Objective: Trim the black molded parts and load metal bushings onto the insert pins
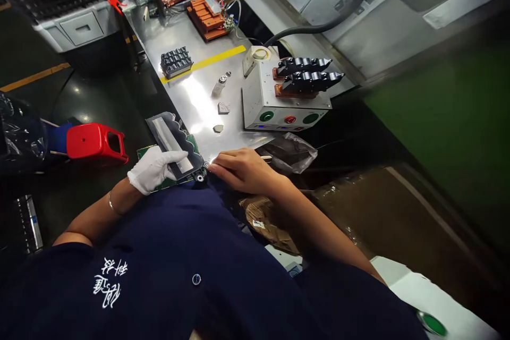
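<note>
My left hand [149, 170], in a white glove, grips a dark grey scalloped-edge plastic part [184, 144] with a pale strip along its flat face. A green circuit board [161, 184] shows beneath this part, close against my body. My bare right hand [245, 171] is closed, thumb and fingers pinched together at the part's near right corner. Small round, ring-like ends [200, 177] of the part show beside my right fingertips. Whatever the right fingers pinch is hidden or too small to make out.
On the metal table [185, 96] stand a black ribbed block [176, 62], a small bottle [220, 85] and two small grey pieces. A white control box [285, 98] carries black scalloped parts [313, 82]. An orange fixture [207, 17] sits farther back; a red stool [95, 141] is at left.
</note>
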The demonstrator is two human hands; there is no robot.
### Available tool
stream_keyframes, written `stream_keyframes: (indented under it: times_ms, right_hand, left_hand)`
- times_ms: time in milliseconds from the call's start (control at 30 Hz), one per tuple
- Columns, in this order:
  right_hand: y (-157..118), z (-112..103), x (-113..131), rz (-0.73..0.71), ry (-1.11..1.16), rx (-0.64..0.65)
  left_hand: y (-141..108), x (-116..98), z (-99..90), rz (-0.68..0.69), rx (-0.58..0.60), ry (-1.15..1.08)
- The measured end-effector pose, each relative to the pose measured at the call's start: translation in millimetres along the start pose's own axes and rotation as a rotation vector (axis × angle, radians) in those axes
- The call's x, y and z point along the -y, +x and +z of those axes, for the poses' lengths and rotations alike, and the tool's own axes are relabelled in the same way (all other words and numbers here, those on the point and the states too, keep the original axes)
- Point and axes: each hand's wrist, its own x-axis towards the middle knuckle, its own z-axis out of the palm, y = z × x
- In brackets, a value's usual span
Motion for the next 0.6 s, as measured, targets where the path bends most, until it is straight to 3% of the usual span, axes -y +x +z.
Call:
stream_keyframes:
  times_ms: [333,600]
  right_hand:
    - [2,5,-1,-0.002,-0.095,-0.007]
    - [0,6,-8,-0.111,0.122,0.116]
  left_hand:
    - [4,7,2.7,-0.028,-0.004,-0.074]
    - [2,11,-0.1,-0.039,0.015,-0.030]
